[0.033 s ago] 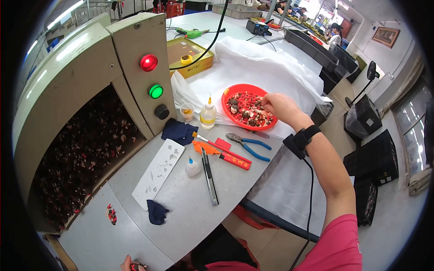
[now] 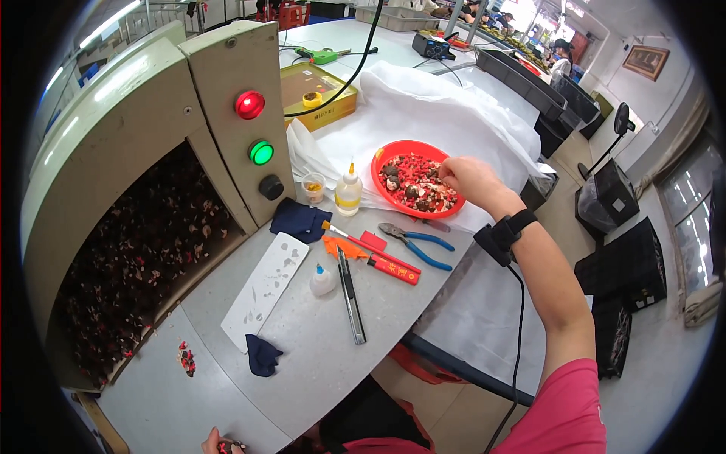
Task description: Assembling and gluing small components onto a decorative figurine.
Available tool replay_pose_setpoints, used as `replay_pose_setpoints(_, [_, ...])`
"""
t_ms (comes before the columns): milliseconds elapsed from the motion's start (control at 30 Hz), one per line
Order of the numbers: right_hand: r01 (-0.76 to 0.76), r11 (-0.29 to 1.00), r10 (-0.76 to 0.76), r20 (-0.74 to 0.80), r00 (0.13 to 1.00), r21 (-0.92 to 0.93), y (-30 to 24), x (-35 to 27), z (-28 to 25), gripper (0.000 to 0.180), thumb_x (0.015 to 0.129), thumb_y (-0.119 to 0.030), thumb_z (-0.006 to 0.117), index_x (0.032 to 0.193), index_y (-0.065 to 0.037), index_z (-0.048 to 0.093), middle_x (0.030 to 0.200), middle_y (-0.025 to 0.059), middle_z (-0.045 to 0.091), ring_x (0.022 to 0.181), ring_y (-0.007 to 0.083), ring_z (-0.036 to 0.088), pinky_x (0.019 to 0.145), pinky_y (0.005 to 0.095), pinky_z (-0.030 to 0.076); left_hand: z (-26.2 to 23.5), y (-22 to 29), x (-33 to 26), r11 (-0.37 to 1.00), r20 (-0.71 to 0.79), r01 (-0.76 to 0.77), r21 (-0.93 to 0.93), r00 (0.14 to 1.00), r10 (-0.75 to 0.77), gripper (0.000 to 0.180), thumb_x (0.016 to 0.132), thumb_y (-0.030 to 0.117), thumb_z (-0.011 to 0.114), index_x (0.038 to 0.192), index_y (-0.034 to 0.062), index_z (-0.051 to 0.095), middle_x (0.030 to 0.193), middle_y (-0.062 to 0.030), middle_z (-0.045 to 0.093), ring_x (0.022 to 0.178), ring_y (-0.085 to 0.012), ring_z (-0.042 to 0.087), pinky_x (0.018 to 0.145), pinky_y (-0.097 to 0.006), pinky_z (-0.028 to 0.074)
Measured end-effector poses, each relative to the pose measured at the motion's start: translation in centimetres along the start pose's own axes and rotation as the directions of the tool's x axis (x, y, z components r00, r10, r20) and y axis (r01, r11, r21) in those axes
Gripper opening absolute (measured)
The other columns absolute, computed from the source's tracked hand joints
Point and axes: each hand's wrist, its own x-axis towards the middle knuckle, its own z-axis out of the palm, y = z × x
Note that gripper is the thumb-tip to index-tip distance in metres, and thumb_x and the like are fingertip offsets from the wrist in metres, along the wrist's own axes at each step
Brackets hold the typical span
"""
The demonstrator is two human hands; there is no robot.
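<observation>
My right hand (image 2: 470, 181) reaches over the right rim of a red round bowl (image 2: 380, 195), its fingertips bent together down at the contents. Whatever they pinch is too small or hidden. Inside are small red and pale pieces (image 2: 412, 168) with several dark round lumps (image 2: 412, 192). At the bottom edge, my left hand (image 2: 211, 441) is only partly in view, closed on a dark lump with red bits (image 2: 229, 447). A small cluster of red and dark bits (image 2: 186, 359) lies on the grey table (image 2: 227, 408) farther up from it.
A machine (image 2: 234, 68) with red and green lamps and a dark speckled opening stands left. On the table lie blue-handled pliers (image 2: 427, 248), a utility knife (image 2: 350, 299), a brush (image 2: 352, 238), a glue bottle (image 2: 348, 193), a small dropper bottle (image 2: 323, 281), a white strip (image 2: 265, 291) and dark cloths (image 2: 262, 356).
</observation>
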Motion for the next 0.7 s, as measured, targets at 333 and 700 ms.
replay_pose_setpoints(333, [-0.011,0.992,0.026,0.120,0.992,-0.124,-1.0,-0.5,-0.1,0.010,0.081,-0.015,0.058,0.083,-0.009,0.066,0.084,0.0119,0.068,0.083,0.0311,0.065,0.071,0.0425,0.051,0.2,-0.8,-0.1,0.999,-0.004,-0.035,-0.021,0.999,0.035,0.034,0.093,0.011,0.053,0.124,-0.0034,0.052,0.091,-0.0106,0.053,0.075,-0.0195,0.051,0.070,-0.031,0.045])
replay_pose_setpoints(700, [0.015,0.997,-0.019,0.058,0.998,0.078,-0.7,-0.8,0.0,0.010,0.082,-0.014,0.058,0.088,-0.007,0.064,0.085,0.0131,0.068,0.085,0.0305,0.065,0.071,0.0433,0.050,0.2,-1.1,-0.1,0.999,0.001,-0.041,-0.028,0.999,0.042,0.034,0.093,0.011,0.052,0.124,-0.0039,0.052,0.095,-0.0110,0.053,0.077,-0.0193,0.053,0.071,-0.031,0.046])
